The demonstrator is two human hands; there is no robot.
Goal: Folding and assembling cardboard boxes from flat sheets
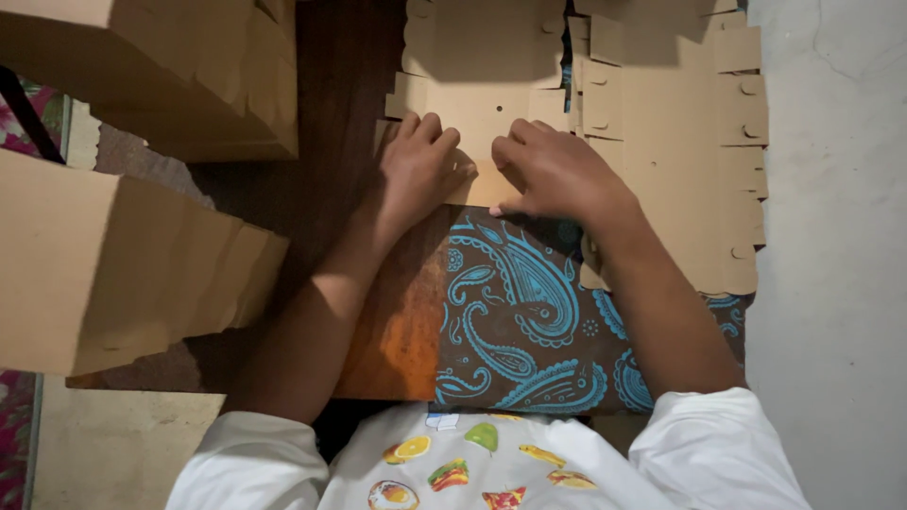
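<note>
A flat brown die-cut cardboard blank (482, 66) with tabs and slots lies in front of me on my lap. My left hand (420, 162) presses with curled fingers on the blank's near edge flap. Right beside it, my right hand (553, 170) pushes down on the same near flap, fingers bent. The flap under the two hands is mostly hidden. Beneath the blank, a brown cloth with blue paisley pattern (515, 312) covers my legs.
A stack of more flat cardboard blanks (690, 142) lies to the right, partly under the first. Two folded cardboard boxes (123, 255) (189, 66) stand at the left. Grey floor (831, 283) runs along the right side.
</note>
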